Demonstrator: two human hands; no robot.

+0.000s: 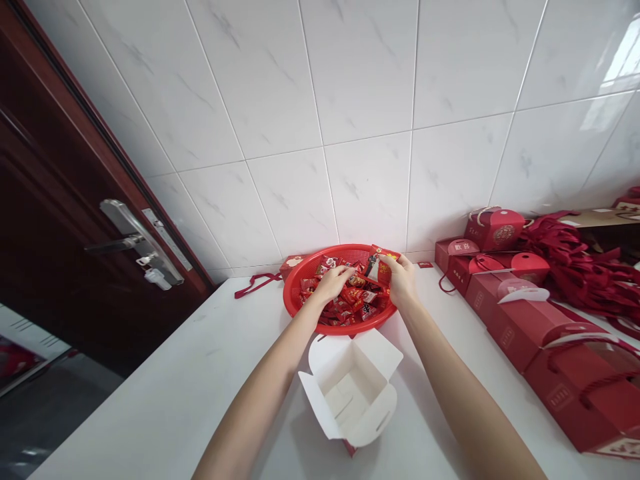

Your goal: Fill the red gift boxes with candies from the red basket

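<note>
A red plastic basket (295,312) with a perforated wall stands against the tiled wall, filled with small wrapped candies (345,308), mostly red. Over its right side my right hand (401,279) is closed on a larger red packet (384,272) with gold print and a dark and white patch. My left hand (333,283) reaches over the middle of the candies, fingers together and bent downward; what its fingertips pinch, if anything, is hidden. In front of the basket sits an unfolded-top gift box (350,390), white inside, its flaps spread and nothing in it.
Several closed red gift boxes (520,313) line the right side of the white table (200,373). Behind them lies a heap of dark red ribbons (585,273). A loose ribbon (256,285) lies left of the basket. At far left is a dark wooden door (65,200) with keys (155,273) in its lock.
</note>
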